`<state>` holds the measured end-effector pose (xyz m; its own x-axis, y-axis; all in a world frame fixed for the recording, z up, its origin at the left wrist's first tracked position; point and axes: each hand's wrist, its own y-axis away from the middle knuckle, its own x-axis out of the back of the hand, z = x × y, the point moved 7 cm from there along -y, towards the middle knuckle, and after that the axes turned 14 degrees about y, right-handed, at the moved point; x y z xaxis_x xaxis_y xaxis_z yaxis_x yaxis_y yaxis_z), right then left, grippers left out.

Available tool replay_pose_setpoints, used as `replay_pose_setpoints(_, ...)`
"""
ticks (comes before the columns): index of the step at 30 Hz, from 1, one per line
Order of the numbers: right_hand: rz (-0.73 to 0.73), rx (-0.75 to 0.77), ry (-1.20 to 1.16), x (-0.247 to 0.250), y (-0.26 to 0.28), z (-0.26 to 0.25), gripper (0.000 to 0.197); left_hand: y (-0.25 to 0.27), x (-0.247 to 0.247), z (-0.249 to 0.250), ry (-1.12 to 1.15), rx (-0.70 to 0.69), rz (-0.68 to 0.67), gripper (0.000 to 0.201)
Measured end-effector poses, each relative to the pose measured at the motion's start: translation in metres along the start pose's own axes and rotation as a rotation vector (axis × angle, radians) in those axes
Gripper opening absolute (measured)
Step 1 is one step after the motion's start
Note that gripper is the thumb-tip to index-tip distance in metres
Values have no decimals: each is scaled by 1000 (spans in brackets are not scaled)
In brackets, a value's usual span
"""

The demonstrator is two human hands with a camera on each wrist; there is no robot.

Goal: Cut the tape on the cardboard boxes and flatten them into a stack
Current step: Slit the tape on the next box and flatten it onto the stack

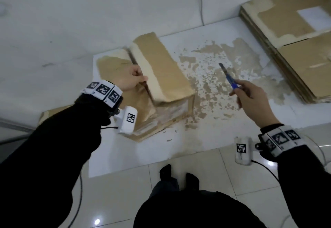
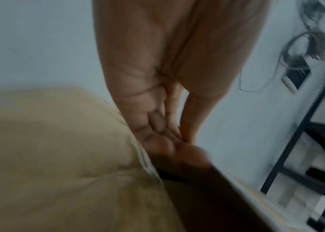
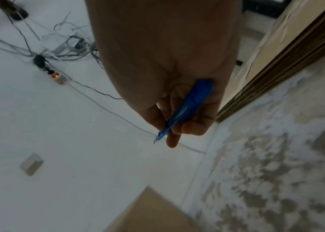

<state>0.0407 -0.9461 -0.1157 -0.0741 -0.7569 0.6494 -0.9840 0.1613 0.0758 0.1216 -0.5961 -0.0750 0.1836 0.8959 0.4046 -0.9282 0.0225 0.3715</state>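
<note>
A worn cardboard box (image 1: 161, 87) stands on the scuffed white board (image 1: 223, 129) with its top flaps open. My left hand (image 1: 131, 79) grips the edge of the raised right flap (image 1: 159, 68), thumb on top; the left wrist view shows my fingers (image 2: 157, 125) curled against the cardboard (image 2: 58, 157). My right hand (image 1: 250, 95) hovers to the right of the box, clear of it, holding a blue utility knife (image 1: 230, 78) with its blade out and pointing away from me. The same knife (image 3: 185, 108) lies across my right palm in the right wrist view.
A stack of flattened cardboard boxes (image 1: 295, 48) lies at the far right of the board. Another flat cardboard piece (image 1: 53, 113) pokes out under my left arm. Cables and a power strip (image 3: 58, 77) lie on the white floor beyond. My feet (image 1: 179, 175) stand on tiles.
</note>
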Motion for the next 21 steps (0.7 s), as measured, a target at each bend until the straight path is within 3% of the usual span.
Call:
replay_pose_setpoints(2, -45, 47, -115, -8, -9, -24, 28, 5, 0, 6, -76, 34, -162, 23)
replay_pose_setpoints(5, -52, 95, -176, -14, -23, -50, 28, 11, 8, 23, -545, -9, -262, 16)
replay_pose_setpoints(8, 37, 129, -107, -13, -38, -58, 28, 3, 31, 40, -1038, -97, -142, 12)
replay_pose_setpoints(11, 4, 115, -94, -34, -45, -61, 28, 1, 41, 46, -1321, -173, 37, 16)
replay_pose_setpoints(14, -93, 139, -95, -62, -50, -70, 28, 5, 33, 31, -1321, -136, 127, 30)
replay_pose_setpoints(18, -193, 55, -187, -85, -61, -79, 20, 3, 21, 2, -1068, -9, 163, 68)
replay_pose_setpoints(21, -178, -36, -218, -83, -46, -72, 20, 1, 11, 3, -915, -28, 225, 70)
